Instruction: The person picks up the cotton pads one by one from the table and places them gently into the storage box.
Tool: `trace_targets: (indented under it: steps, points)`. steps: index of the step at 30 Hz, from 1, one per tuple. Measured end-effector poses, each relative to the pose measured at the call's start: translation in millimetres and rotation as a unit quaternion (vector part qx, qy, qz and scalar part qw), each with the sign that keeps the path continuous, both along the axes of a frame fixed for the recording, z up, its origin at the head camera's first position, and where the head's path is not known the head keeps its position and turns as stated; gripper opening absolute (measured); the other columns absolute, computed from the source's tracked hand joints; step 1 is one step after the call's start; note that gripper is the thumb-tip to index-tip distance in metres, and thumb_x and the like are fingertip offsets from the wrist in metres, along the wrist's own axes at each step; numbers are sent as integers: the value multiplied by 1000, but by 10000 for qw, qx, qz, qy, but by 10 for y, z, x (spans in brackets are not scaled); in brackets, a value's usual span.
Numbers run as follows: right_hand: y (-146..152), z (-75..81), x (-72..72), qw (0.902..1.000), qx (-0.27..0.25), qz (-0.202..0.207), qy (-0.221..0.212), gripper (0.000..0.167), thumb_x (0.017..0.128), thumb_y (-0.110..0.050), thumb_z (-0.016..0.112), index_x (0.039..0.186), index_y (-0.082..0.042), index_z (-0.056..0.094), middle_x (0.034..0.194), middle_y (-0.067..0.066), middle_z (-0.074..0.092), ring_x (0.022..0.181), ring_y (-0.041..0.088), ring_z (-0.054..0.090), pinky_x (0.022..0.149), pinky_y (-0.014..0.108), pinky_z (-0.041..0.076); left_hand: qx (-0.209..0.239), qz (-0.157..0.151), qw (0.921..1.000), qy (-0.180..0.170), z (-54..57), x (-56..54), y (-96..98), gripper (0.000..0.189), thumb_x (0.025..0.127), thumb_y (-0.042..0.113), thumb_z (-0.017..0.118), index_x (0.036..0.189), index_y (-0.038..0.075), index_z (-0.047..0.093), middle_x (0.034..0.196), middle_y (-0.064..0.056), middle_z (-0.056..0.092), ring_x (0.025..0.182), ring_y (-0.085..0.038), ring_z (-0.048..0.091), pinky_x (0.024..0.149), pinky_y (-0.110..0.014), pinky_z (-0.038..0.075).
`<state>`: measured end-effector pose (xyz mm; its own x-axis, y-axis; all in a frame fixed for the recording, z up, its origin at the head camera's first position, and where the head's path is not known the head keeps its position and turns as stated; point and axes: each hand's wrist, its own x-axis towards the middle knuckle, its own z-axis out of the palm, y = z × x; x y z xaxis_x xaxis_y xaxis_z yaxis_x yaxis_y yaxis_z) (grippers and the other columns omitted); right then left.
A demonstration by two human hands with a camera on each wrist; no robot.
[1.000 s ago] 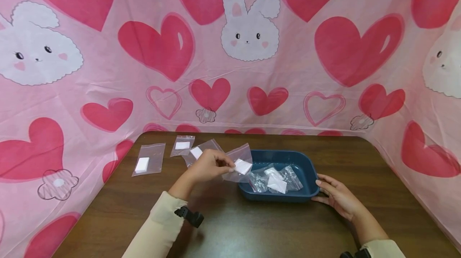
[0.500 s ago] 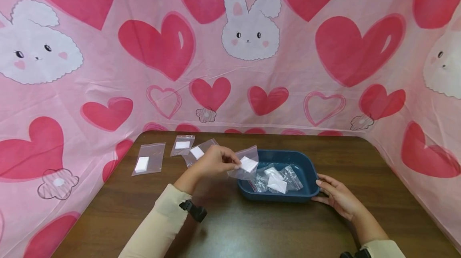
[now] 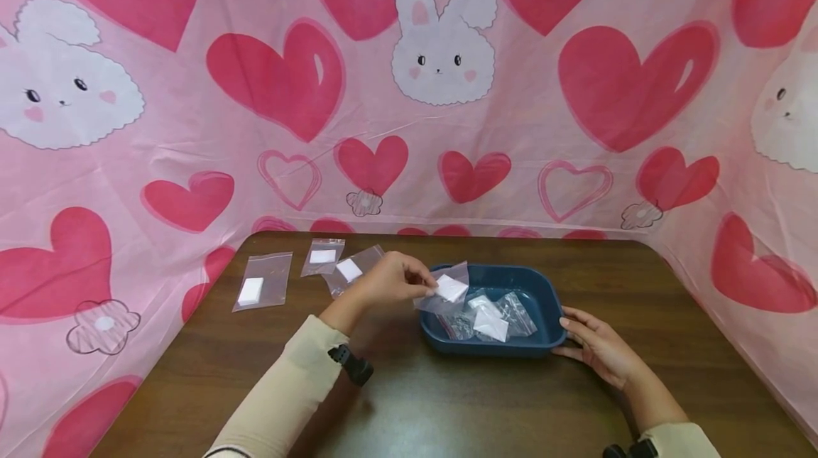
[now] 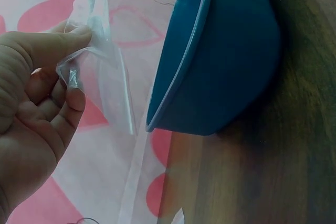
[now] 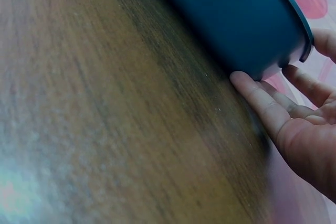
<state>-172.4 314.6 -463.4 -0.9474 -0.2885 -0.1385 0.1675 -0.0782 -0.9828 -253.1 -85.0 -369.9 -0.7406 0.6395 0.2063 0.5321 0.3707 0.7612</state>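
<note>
My left hand (image 3: 396, 280) pinches a clear zip bag (image 3: 459, 272) with a white rectangular piece inside, held over the left end of a dark blue plastic bin (image 3: 492, 349). In the left wrist view, thumb and fingers grip the bag's edge (image 4: 113, 72) beside the bin's rim (image 4: 181, 72). Several clear bags (image 3: 491, 319), some showing white pieces, lie in the bin. My right hand (image 3: 601, 348) touches the bin's right end with fairly straight, spread fingers. In the right wrist view, its fingertips (image 5: 242, 81) rest against the bin's wall (image 5: 236, 19).
On the brown wooden table (image 3: 409, 401), bags with white pieces lie at the back left: one bag (image 3: 271, 280) apart, a small bag (image 3: 324, 257), and another bag (image 3: 351, 270) partly behind my left hand. A pink cloth (image 3: 473, 131) with hearts and rabbits surrounds the table.
My left hand has moved right with the pinched zip bag, bringing it farther over the bin's left end. The right hand and the bin stay in place.
</note>
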Motion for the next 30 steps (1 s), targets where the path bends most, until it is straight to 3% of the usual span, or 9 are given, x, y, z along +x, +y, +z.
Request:
trace_targets:
  steps: [15,30]
  points:
    - [-7,8,-1,9999,161,-48,-37,52,105,-23,47,145,7,31,123,1,57,107,15,61,90,46,52,-225,-361,9991,15,29,-122,209,9,83,14,78,92,15,79,81,10,70,73,-14,59,67,-28,56]
    - [-9,7,3,10000,-13,-1,6,46,105,-20,47,142,4,37,122,-1,58,107,15,61,89,46,52,-284,-860,9958,98,71,-246,499,9,82,14,79,92,13,79,80,10,70,73,-13,59,69,-26,55]
